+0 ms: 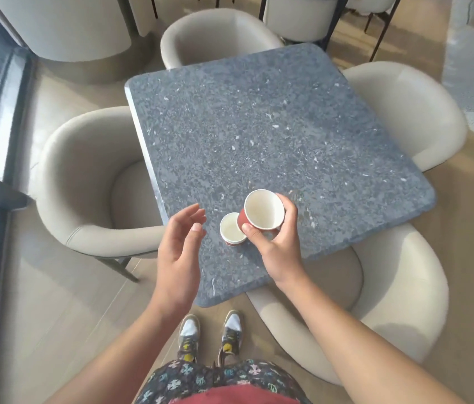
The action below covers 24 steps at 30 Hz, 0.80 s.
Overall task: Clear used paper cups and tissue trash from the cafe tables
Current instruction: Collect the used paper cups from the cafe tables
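I saw a beige chair (90,182) tucked against the gray surface (259,126) at left. My left hand (180,246) hovered, fingers (192,212) loosely spread and holding nothing. A paper cup (232,228) stood near the front edge. My right hand (276,243) gripped a tilted second cup (263,209) just beside it.

Head camera looks steeply down, close above the table (259,126).
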Tool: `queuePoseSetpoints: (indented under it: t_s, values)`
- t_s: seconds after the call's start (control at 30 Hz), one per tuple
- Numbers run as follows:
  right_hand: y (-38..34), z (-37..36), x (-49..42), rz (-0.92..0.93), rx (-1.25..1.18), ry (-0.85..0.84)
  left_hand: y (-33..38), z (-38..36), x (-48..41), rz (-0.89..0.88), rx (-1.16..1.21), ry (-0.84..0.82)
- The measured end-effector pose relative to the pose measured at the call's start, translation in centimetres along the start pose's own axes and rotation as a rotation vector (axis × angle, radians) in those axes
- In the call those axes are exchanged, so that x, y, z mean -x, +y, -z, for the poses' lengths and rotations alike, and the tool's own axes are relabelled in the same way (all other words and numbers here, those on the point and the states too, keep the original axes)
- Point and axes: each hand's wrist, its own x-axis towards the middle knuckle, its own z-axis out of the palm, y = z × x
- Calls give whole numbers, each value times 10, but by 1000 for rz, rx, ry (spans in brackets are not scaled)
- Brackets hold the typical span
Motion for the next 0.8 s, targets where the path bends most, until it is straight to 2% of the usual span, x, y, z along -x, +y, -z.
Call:
queuePoseSetpoints:
  t_s: [0.13, 0.27, 0.6, 0.8]
  values:
    - [22, -21, -9, -13, 168, -25, -7, 9, -11, 31, -18, -51]
    - [48, -42, -9, -105, 234, -19, -14, 23, -21, 60, -41, -85]
    - [99, -58, -7, -238, 576, -53, -27, 42, -30, 119, -85, -131]
    - [109, -63, -7, -332, 678, -111, -27, 48, -30, 121, -94, -166]
